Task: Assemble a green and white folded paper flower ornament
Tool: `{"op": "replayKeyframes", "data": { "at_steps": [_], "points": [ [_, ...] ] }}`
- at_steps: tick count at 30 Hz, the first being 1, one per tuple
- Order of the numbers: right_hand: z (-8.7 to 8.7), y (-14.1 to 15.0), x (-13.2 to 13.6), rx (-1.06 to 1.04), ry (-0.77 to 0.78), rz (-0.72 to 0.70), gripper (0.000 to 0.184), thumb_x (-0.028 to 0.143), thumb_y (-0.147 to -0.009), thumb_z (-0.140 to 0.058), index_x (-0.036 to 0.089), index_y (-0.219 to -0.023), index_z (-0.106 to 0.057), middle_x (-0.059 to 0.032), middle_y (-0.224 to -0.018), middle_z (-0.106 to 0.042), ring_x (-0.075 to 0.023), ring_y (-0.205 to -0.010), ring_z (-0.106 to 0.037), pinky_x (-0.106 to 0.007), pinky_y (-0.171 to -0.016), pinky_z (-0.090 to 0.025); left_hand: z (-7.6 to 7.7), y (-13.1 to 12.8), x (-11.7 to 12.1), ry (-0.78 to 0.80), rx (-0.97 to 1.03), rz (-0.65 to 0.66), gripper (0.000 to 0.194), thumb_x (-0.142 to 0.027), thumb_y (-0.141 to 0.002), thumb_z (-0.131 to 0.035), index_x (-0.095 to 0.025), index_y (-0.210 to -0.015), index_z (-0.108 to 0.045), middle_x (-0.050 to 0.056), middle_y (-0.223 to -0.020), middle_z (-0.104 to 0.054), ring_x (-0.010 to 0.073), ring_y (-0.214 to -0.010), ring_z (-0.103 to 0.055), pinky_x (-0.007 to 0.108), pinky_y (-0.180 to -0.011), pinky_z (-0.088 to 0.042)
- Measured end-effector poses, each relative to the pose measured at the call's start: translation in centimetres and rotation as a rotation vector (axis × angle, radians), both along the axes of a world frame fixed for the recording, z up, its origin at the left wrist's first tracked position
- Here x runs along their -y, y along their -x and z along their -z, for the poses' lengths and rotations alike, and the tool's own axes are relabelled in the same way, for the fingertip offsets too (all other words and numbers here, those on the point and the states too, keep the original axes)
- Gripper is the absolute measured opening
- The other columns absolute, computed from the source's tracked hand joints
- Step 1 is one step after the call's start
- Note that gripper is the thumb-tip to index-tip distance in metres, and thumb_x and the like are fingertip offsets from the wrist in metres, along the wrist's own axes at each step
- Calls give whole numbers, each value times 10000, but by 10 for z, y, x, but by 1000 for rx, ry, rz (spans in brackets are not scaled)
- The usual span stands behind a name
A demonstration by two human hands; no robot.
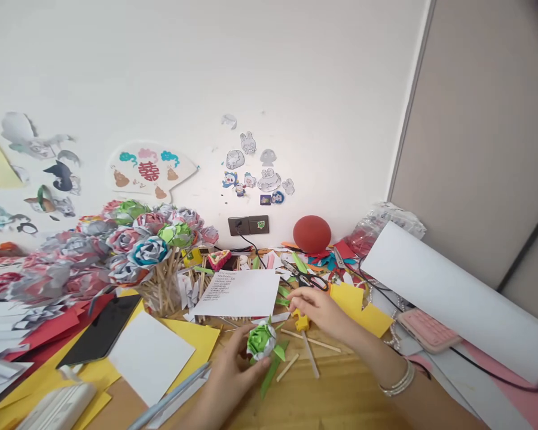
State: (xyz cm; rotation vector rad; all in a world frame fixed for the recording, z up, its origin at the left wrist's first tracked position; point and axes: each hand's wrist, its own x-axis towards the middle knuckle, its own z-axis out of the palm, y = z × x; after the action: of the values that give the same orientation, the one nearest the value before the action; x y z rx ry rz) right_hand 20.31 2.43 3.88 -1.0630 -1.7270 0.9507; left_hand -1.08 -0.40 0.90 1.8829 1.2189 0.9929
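A green and white paper rose (260, 340) sits in my left hand (235, 367), with the thumb and fingers wrapped around its lower side. Green paper leaves (273, 367) hang beneath the flower over the wooden table. My right hand (316, 307) is to the right of the rose and apart from it, its fingers loosely bent and nothing visible in them. Just below those fingers is a small yellow object (302, 321), partly hidden. Thin wooden sticks (311, 341) lie close by, and black-handled scissors (311, 279) rest behind my right hand.
Many paper roses on sticks (150, 254) stand at the left. A handwritten white sheet (237, 294) lies in the middle, among paper scraps. A black tablet (101, 328) and white square paper (151, 358) are at left. A red balloon (312, 234) and pink keypad (429, 329) are at right.
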Motion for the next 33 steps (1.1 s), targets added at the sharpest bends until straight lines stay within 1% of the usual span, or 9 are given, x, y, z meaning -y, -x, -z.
{"op": "replayKeyframes", "data": {
  "at_steps": [4, 6, 8, 13, 19, 21, 26, 29, 33],
  "points": [
    [3, 6, 23, 15, 97, -38, 315, 424, -818, -495, 150, -951, -578, -52, -799, -653, -184, -738, -606, -293, -646, -454, -6, -4, 3, -31, 16, -79, 427, -318, -694, -608, -164, -1071, -480, 52, -881, -679, 212, -780, -616, 306, -673, -489],
    [12, 18, 31, 7, 34, -19, 280, 408, -811, -514, 167, -919, -608, -51, -886, -650, -192, -820, -595, -303, -720, -442, -6, -4, 7, -112, -40, -135, 413, -310, -687, -608, -179, -1060, -489, 28, -825, -673, 198, -709, -599, 307, -653, -477],
    [21, 31, 33, -75, 19, 27, 267, 394, -809, -510, 160, -890, -612, -45, -846, -651, -185, -767, -596, -294, -690, -448, -6, -5, 11, -184, -91, -173, 396, -309, -690, -606, -196, -1055, -500, 16, -807, -660, 194, -688, -585, 309, -653, -471],
    [27, 42, 29, -231, -14, 74, 301, 448, -781, -529, 155, -777, -598, -27, -742, -617, -187, -739, -580, -293, -683, -448, -3, -3, 17, -265, -169, -102, 459, -256, -693, -604, -200, -1129, -473, 36, -857, -638, 213, -770, -596, 335, -732, -471],
    [24, 34, 31, -311, -2, 32, 336, 493, -766, -546, 159, -773, -575, -11, -726, -587, -173, -736, -562, -274, -680, -436, 0, 1, 18, -208, -82, 96, 423, -281, -772, -535, -197, -1172, -423, 93, -1042, -633, 233, -951, -584, 378, -841, -445],
    [26, 32, 30, -322, 25, 26, 336, 490, -761, -557, 156, -776, -575, -9, -723, -583, -168, -724, -559, -272, -673, -432, 1, 1, 17, -188, -55, 127, 418, -319, -799, -501, -192, -1184, -403, 92, -1021, -641, 229, -949, -585, 381, -854, -431],
    [32, 29, 27, -309, 63, 12, 330, 483, -760, -563, 154, -784, -584, -14, -736, -595, -174, -733, -566, -285, -685, -432, -1, 0, 13, -72, 45, 42, 392, -412, -867, -341, -174, -1143, -485, 21, -689, -653, 202, -669, -614, 341, -699, -476],
    [34, 31, 28, -323, 61, -35, 322, 476, -750, -576, 158, -798, -582, -19, -750, -605, -180, -753, -578, -294, -703, -438, -1, 1, 7, -41, 104, -1, 370, -437, -842, -389, -179, -998, -604, 31, -740, -668, 207, -694, -612, 321, -677, -479],
    [39, 34, 29, -325, 72, -35, 297, 435, -705, -633, 158, -793, -575, -17, -747, -598, -181, -748, -581, -296, -694, -444, 5, 2, -1, -6, 182, 17, 318, -428, -767, -528, -160, -891, -647, 53, -846, -682, 215, -782, -609, 304, -709, -469]
  ]
}}
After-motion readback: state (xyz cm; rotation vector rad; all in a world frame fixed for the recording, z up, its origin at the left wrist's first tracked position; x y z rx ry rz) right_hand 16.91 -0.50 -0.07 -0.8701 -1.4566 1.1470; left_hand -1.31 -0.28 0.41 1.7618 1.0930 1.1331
